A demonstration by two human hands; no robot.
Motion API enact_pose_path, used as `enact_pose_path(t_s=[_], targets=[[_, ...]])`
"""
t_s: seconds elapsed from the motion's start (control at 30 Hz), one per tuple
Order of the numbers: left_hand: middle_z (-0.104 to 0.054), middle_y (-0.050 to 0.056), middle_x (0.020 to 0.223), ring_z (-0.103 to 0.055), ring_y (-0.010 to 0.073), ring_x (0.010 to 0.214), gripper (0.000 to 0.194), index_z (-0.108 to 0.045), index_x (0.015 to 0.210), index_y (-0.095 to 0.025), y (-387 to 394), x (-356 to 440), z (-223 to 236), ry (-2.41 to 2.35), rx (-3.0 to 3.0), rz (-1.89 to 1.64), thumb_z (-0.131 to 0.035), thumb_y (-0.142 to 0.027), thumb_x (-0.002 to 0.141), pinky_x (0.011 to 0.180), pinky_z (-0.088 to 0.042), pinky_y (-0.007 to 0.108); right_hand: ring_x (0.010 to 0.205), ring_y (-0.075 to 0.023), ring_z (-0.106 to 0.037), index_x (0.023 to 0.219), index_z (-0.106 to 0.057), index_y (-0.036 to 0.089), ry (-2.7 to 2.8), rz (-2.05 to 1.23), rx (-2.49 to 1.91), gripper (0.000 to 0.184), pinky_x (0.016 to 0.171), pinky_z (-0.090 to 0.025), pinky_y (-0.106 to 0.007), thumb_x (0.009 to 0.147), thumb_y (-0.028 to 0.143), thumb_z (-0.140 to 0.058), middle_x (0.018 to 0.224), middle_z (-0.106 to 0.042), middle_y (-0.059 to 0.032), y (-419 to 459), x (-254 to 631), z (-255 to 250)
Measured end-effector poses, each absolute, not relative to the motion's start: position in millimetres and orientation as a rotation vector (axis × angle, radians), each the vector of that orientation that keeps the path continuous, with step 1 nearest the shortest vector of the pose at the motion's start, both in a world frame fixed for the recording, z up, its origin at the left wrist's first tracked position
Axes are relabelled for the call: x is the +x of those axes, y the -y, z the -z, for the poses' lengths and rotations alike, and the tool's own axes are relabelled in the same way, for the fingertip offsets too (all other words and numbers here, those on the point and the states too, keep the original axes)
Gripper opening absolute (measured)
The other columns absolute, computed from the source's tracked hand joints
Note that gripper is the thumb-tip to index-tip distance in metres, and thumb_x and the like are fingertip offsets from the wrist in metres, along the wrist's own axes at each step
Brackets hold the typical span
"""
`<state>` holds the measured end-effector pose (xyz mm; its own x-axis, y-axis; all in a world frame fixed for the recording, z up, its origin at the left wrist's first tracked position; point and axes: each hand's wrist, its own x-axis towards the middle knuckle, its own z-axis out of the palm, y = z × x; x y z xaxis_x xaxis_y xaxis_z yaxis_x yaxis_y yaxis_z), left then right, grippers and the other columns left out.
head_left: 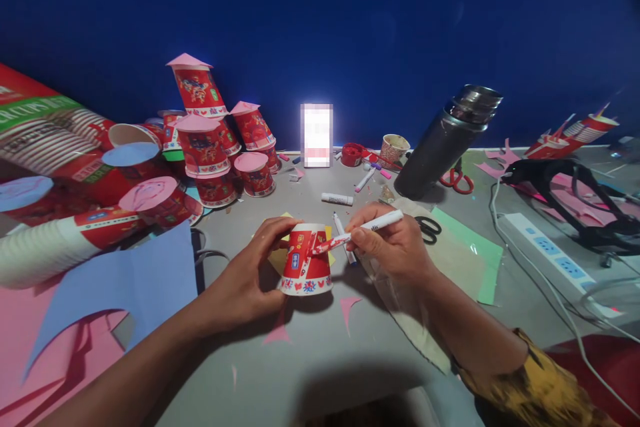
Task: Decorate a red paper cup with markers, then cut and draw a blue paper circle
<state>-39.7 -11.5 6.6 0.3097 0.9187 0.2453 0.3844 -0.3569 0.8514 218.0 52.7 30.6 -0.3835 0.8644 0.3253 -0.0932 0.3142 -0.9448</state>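
An upside-down red paper cup (306, 260) stands on the grey table (310, 360). My left hand (253, 273) grips its left side, fingers curled over the top. My right hand (393, 240) is closed on a white marker (373, 225) whose red tip touches the cup's upper right side. Yellow paper (280, 257) lies under and behind the cup.
Several decorated cups with pink paper lids (205, 140) pile at the back left. Blue paper (125, 280) and pink paper (30, 340) lie left. A steel flask (445, 140), scissors (427, 227), loose markers (337, 199), a lit phone (317, 135), green paper (470, 260) and a power strip (555, 260) surround.
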Motion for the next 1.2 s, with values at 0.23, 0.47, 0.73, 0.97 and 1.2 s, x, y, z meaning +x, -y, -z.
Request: enact_pose_path(t_s=[0.23,0.47,0.73,0.97,1.2], targets=[[-0.048,0.006,0.149,-0.056,0.0351,0.140,0.078,-0.045,0.148,-0.037,10,-39,-10,-1.165,1.960,-0.979,-0.076,-0.022,0.079,0.115,-0.053,0.053,0.063,-0.0127,-0.064,0.087,-0.073,0.020,1.679,-1.060,-0.725,0.022,0.058,-0.049,-0.024,0.096,0.040,-0.077,0.074,-0.073,-0.0007,-50,220,-32],[-0.050,0.006,0.145,-0.060,0.0312,0.134,0.076,-0.046,0.146,-0.034,12,-40,-12,-1.160,1.956,-0.982,-0.073,-0.016,0.077,0.113,-0.054,0.049,0.065,-0.0139,-0.068,0.087,-0.075,0.020,1.874,-1.076,-0.602,0.019,0.061,-0.052,-0.025,0.096,0.036,-0.075,0.079,-0.076,-0.0023,-45,220,-39],[-0.052,0.005,0.143,-0.061,0.0293,0.131,0.076,-0.046,0.145,-0.033,11,-39,-15,-1.212,1.999,-0.938,-0.073,-0.018,0.076,0.110,-0.056,0.046,0.065,-0.0130,-0.068,0.085,-0.074,0.020,1.879,-1.085,-0.616,0.014,0.061,-0.052,-0.023,0.095,0.030,-0.076,0.077,-0.075,-0.0007,-44,218,-40],[-0.051,0.005,0.143,-0.061,0.0300,0.132,0.074,-0.047,0.144,-0.033,11,-39,-15,-1.198,1.958,-0.959,-0.075,-0.022,0.077,0.110,-0.056,0.047,0.067,-0.0127,-0.068,0.088,-0.075,0.020,1.824,-0.977,-0.629,0.011,0.063,-0.052,-0.024,0.096,0.028,-0.075,0.081,-0.076,-0.0010,-44,219,-37],[-0.052,0.008,0.146,-0.062,0.0315,0.132,0.074,-0.046,0.146,-0.031,13,-38,-12,-1.219,1.903,-0.970,-0.078,-0.023,0.079,0.112,-0.055,0.050,0.064,-0.0137,-0.069,0.086,-0.075,0.019,1.858,-1.141,-0.596,0.020,0.060,-0.053,-0.024,0.096,0.037,-0.076,0.075,-0.075,-0.0013,-43,219,-39]])
